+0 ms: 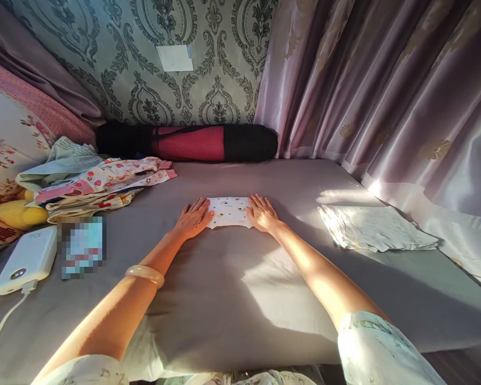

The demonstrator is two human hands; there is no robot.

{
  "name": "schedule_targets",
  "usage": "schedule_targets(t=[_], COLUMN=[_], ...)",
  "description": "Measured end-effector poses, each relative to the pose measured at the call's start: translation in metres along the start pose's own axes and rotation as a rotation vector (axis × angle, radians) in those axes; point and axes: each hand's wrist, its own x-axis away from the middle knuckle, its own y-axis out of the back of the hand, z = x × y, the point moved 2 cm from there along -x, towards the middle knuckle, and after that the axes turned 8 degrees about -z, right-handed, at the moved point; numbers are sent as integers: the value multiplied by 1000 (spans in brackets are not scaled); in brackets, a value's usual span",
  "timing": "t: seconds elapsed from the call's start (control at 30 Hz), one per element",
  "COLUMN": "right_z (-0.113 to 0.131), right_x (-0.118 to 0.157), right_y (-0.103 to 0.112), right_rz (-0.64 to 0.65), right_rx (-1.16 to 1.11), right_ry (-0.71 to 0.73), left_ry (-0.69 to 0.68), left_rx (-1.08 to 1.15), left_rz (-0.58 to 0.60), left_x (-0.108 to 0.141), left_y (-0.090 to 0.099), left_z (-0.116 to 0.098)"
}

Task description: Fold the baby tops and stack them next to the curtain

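At the centre of the frame, the left hand (pixel 195 218) and right hand (pixel 262 213) are lying flat, pressing opposite ends of a small white printed cloth (pixel 228 210) on the grey sheet (pixel 224 267).

The cloth (pixel 229 210) is white, scattered with tiny brown and dark motifs; the sheet (pixel 224 299) is plain grey. Dark damask scrolls pattern the grey-green wallpaper (pixel 116 59), and tan floral figures dot the mauve curtain (pixel 328 80). The long bag (pixel 188 143) is red between black parts, the power bank (pixel 28 260) white, the bangle (pixel 145 275) milky, the pink-edged garment (pixel 108 174) white with red prints
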Motion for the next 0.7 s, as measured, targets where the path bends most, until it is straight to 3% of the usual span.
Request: schedule_targets(t=[0.17,0.27,0.4,0.53,0.7], right_z=[1,4,18,33,34], right_x=[0,1,-3,-9,-12], right_y=[5,12,17,7,-3], right_rz=[55,78,10,48,61], right_rx=[-4,11,13,-28,-25], right_ry=[-7,15,70,55,36], left_ry=[14,-6,-18,10,15], left_rx=[38,60,72,58,52], left_rz=[-19,-117,-249,-219,-182], left_x=[3,7,12,12,10], left_y=[0,1,4,6,4], left_z=[-2,-2,-2,-2,0])
